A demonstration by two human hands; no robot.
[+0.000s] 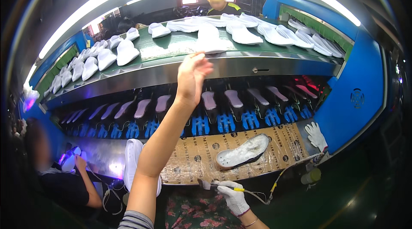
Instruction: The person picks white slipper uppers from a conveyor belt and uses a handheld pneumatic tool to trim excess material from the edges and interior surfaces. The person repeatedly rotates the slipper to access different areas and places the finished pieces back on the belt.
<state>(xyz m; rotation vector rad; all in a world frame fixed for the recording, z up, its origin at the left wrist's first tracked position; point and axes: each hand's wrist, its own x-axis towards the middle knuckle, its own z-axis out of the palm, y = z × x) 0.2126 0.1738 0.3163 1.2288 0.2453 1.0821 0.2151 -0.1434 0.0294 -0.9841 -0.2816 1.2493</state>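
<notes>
My bare left hand [194, 72] is stretched up to the green conveyor belt, its fingertips at the near edge of a white shoe sole [209, 40]. The thumb stands apart from the fingers and is smeared by motion. In a white knit glove, my right hand [234, 199] is closed round a brush [207, 184] with a yellow fitting and a hose, low in front of me. Beyond it a shoe upper [242, 151] lies on cardboard, whitish bottom up and dark at the side. Another white sole [132, 162] lies partly behind my left forearm.
Many white soles line the belt [167, 48] above its metal edge [150, 74]. Below hang dark shoes with pinkish bottoms [208, 99] on blue holders [225, 121]. Printed cardboard [189, 166] covers the bench; a glove [316, 136] lies right. People [64, 190] work at left and behind.
</notes>
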